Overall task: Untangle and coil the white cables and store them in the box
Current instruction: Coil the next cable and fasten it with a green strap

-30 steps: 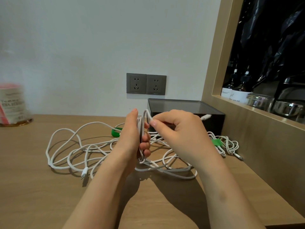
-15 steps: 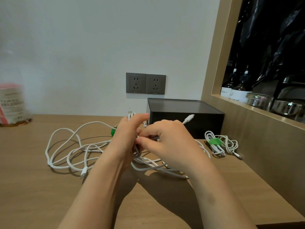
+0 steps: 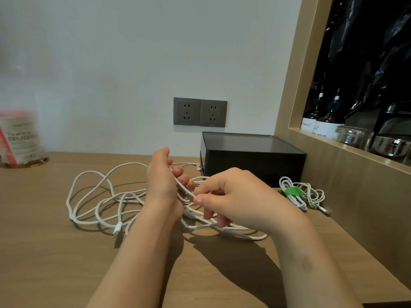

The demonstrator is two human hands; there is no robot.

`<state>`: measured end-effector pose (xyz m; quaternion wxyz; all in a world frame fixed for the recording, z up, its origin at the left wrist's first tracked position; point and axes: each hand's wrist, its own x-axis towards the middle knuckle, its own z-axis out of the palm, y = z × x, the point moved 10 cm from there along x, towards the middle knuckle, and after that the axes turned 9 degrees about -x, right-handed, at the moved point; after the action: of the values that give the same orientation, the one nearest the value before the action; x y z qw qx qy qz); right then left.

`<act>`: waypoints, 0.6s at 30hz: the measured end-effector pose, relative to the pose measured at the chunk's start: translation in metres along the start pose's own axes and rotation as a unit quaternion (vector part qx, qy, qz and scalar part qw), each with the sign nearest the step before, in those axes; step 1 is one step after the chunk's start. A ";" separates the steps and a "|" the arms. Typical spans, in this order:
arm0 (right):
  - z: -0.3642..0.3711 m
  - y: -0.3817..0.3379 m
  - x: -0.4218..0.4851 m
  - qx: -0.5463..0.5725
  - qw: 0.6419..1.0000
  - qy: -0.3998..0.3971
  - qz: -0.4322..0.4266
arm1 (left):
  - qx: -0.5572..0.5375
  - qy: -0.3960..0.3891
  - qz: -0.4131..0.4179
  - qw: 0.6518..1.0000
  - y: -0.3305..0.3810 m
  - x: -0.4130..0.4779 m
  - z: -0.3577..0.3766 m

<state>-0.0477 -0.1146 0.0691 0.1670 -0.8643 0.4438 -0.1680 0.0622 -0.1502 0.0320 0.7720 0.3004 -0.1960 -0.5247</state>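
Soft even light, shadows on desk point(image 3: 44, 252) — canister point(image 3: 20, 138) blurred, perhaps lens smear

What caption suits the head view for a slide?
Left hand and right hand hold a tangled white cable above the desk; a tied coil lies beside the black box.

jar point(image 3: 21, 138): blurred, cut by left edge | white cables point(image 3: 117, 227): middle hidden

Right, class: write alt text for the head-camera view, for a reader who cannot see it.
A person's left hand and right hand hold strands of a tangled white cable above a wooden table. A dark box stands behind them by the wall, with a green-tied coiled cable in front of its right corner.
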 end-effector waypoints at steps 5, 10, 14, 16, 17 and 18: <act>0.009 0.012 -0.003 -0.006 0.998 -0.044 0.034 | -0.077 -0.055 -0.064 0.993 -0.005 -0.003 0.007; 0.008 0.027 -0.001 -0.025 0.995 -0.027 0.089 | -0.075 -0.114 -0.110 0.985 -0.012 -0.009 0.019; 0.007 0.040 0.000 -0.011 0.992 -0.002 0.124 | -0.077 -0.127 -0.129 0.981 -0.013 -0.010 0.021; 0.010 0.042 0.001 -0.010 0.992 -0.006 0.129 | -0.069 -0.118 -0.134 0.981 -0.015 -0.010 0.019; 0.012 0.041 0.001 -0.006 0.991 -0.013 0.131 | -0.070 -0.111 -0.137 0.982 -0.016 -0.010 0.019; 0.014 0.041 0.002 -0.002 0.991 -0.020 0.132 | -0.075 -0.104 -0.139 0.982 -0.016 -0.009 0.017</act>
<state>-0.0697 -0.1364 0.0388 0.1944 -0.8018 0.5508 -0.1265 0.0370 -0.1505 0.0344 0.6876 0.2095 -0.1914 -0.6683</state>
